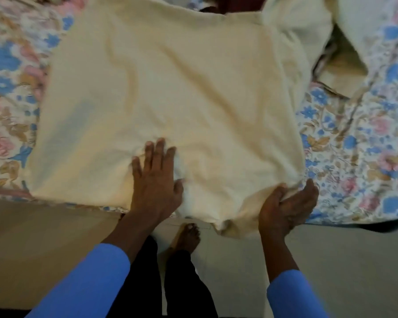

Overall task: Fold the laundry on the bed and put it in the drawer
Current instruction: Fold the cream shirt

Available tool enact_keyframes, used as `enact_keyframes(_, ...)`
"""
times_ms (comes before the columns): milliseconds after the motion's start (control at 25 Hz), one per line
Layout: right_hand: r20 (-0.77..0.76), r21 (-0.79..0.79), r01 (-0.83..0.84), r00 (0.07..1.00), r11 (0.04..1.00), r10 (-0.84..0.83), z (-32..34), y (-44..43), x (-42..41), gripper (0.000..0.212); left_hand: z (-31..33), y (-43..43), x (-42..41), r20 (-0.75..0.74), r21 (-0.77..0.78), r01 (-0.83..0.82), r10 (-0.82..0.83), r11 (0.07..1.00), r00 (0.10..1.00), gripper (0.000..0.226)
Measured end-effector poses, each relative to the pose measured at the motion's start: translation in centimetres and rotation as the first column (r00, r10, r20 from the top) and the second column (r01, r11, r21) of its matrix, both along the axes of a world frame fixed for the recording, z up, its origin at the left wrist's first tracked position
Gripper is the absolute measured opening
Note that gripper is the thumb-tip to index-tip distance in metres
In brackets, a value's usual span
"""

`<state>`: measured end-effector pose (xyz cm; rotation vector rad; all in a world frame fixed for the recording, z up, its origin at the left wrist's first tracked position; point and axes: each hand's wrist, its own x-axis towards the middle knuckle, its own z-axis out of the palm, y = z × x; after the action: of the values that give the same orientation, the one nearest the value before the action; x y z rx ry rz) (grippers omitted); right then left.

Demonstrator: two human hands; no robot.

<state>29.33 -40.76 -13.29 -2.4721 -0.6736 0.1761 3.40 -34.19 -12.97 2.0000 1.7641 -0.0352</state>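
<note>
One cream garment [170, 88] on floral bedsheet [354, 145]; left hand [155, 180] presses flat; right hand [285, 207] grips edge.

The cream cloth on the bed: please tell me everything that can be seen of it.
The cream cloth is pale yellow, plain and soft-looking, with light creases. It lies spread mostly flat on the floral bedcover; its near edge hangs over the bed's side. A sleeve-like part bunches at the far right. The left hand presses flat on it; the right hand grips its near right corner.
</note>
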Motion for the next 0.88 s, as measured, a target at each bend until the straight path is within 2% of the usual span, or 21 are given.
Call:
enact_keyframes(40, -0.069, -0.006, 0.093, 0.993, 0.996, -0.093, -0.2, -0.6, 1.4, 0.060, -0.1, -0.1, 0.5, -0.041, 0.013, -0.027, 0.028, 1.000, 0.999, 0.087)
enact_keyframes(80, -0.089, -0.027, 0.072, 0.993, 0.997, -0.074, -0.3, -1.3, 2.5, 0.060, -0.1, -0.1, 1.1, -0.069, 0.039, -0.014, 0.016, 0.999, 0.997, 0.093)
enact_keyframes(120, -0.085, -0.042, -0.014, 0.996, 0.999, 0.010, -0.4, -2.0, 3.5, 0.056, -0.3, -0.1, 1.8, -0.081, 0.056, 0.036, -0.031, 0.998, 0.996, 0.099)
enact_keyframes(200, -0.053, -0.081, -0.196, 0.980, 0.977, 0.192, -0.5, -3.1, 5.3, 0.033, -1.0, 0.3, 3.0, -0.079, 0.070, 0.142, -0.136, 0.987, 0.988, 0.108)
enact_keyframes(280, -0.136, -0.019, -0.223, 0.966, 0.975, 0.218, 0.3, -3.2, 6.9, 0.022, -1.5, 0.7, 3.0, -0.087, 0.068, 0.167, -0.161, 0.984, 0.983, 0.110)
enact_keyframes(400, -0.253, -0.001, -0.192, 0.950, 0.981, 0.185, 1.4, -2.4, 7.9, 0.022, -1.8, 0.8, 2.5, -0.105, 0.063, 0.204, -0.197, 0.977, 0.975, 0.106)
enact_keyframes(560, -0.351, -0.134, -0.314, 0.902, 0.940, 0.252, 1.5, -3.1, 7.5, 0.040, -1.9, 0.9, 2.7, -0.107, 0.051, 0.208, -0.202, 0.977, 0.974, 0.100)
enact_keyframes(640, -0.265, -0.234, -0.297, 0.936, 0.926, 0.234, 1.4, -3.7, 7.6, 0.035, -1.5, 0.5, 2.9, -0.122, 0.068, 0.216, -0.207, 0.974, 0.971, 0.100)
enact_keyframes(680, -0.192, -0.216, -0.242, 0.960, 0.946, 0.202, 1.6, -3.3, 7.4, 0.033, -1.1, 0.5, 2.9, -0.127, 0.076, 0.213, -0.202, 0.974, 0.971, 0.100)
enact_keyframes(760, -0.076, -0.089, -0.209, 0.976, 0.974, 0.203, 2.5, -1.0, 6.3, 0.037, 0.1, 0.9, 2.5, -0.079, 0.068, 0.186, -0.181, 0.980, 0.980, 0.094)
enact_keyframes(880, -0.033, 0.131, -0.343, 0.936, 0.930, 0.350, 5.1, 6.7, 4.5, 0.026, 1.6, 4.8, 1.4, 0.130, 0.109, 0.095, -0.109, 0.990, 0.985, 0.067)
